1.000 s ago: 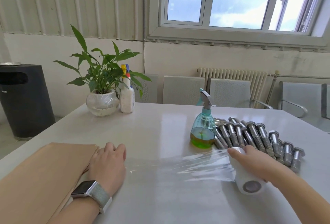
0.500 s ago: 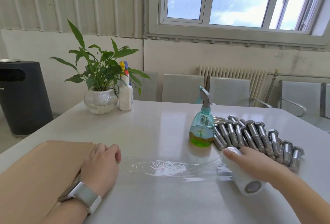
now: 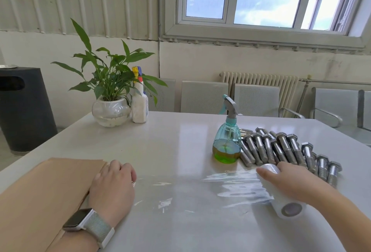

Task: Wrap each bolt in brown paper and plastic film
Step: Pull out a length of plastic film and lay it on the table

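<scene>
A clear sheet of plastic film (image 3: 192, 189) is stretched flat on the white table (image 3: 160, 141) between my two hands. My left hand (image 3: 112, 187), fingers curled, pins the film's free end beside a stack of brown paper (image 3: 40, 195). My right hand (image 3: 289, 181) grips the white film roll (image 3: 289, 205) at the right. Several large steel bolts (image 3: 281, 149) lie side by side just beyond the roll.
A teal spray bottle (image 3: 227, 141) with green liquid stands left of the bolts. A potted plant (image 3: 110, 95) and a white bottle (image 3: 139, 105) sit at the far left. A black bin (image 3: 22, 109) stands off the table; chairs and a radiator line the wall.
The film between my hands has come down from slightly raised to lying flat on the table. Both hands have stayed roughly in place.
</scene>
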